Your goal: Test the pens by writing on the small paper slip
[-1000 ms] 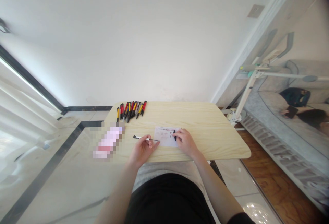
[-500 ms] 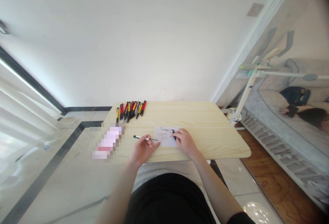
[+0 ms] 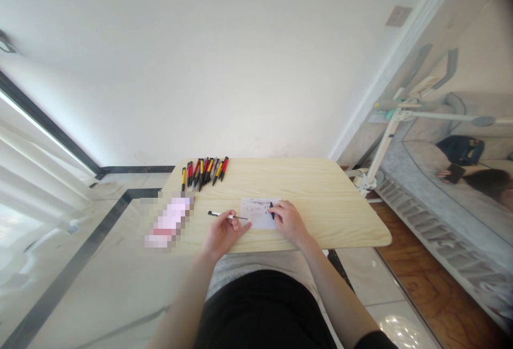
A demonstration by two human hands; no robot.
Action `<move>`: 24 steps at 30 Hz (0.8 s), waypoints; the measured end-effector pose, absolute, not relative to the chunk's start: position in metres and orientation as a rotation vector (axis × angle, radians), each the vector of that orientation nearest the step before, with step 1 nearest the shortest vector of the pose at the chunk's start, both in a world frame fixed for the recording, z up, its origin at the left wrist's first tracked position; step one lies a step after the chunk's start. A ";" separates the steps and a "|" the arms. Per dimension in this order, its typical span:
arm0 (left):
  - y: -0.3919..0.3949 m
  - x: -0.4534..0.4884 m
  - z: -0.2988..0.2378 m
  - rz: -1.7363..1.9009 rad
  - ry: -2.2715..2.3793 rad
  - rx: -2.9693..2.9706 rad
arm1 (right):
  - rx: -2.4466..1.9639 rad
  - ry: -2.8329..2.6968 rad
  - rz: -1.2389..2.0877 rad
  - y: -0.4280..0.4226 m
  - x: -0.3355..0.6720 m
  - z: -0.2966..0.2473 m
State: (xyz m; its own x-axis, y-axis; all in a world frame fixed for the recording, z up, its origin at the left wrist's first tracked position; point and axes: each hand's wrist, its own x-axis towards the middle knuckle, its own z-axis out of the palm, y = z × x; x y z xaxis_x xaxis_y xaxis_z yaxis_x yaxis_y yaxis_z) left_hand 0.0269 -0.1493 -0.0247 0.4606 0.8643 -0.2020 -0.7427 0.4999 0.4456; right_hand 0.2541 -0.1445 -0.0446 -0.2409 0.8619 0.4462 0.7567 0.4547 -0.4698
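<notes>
Since the earlier frames almost nothing has shifted: only the left hand's forefinger has crept a little to the right, and now touches the left edge of the paper.

The view looks down from a person's head at a pale wooden tabletop (image 3: 320, 194). A small white slip of paper (image 3: 256, 211) with faint marks lies near the near edge, about midway along it.

The left hand (image 3: 224, 231) rests on the tabletop just left of the paper. Its thumb and fingers are closed on a thin pen refill (image 3: 219, 214), which lies nearly flat. The refill's dark end points toward the left edge and its fine tip reaches the paper.

The right hand (image 3: 289, 222) rests on the paper's right side. Its fingers are curled shut around a short black pen piece (image 3: 272, 211), which stands on the paper. Whether this piece is a cap or a barrel is too small to tell.

A bunch of pens (image 3: 204, 170), red, yellow and black, lies fanned out at the far left corner. A blurred pink patch (image 3: 168, 220) sits on the left edge.

Beyond the right edge, a white stand (image 3: 385, 135) rises from the floor. Well apart from it, another person (image 3: 473, 170) lies on a grey sofa.
</notes>
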 end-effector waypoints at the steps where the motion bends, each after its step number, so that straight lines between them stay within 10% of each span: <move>1: -0.149 0.027 -0.025 1.007 0.433 0.315 | -1.347 -2.042 0.207 -0.145 0.254 -0.044; 24: -0.147 0.026 -0.032 1.030 0.444 0.301 | -1.415 -1.862 0.204 -0.144 0.258 -0.047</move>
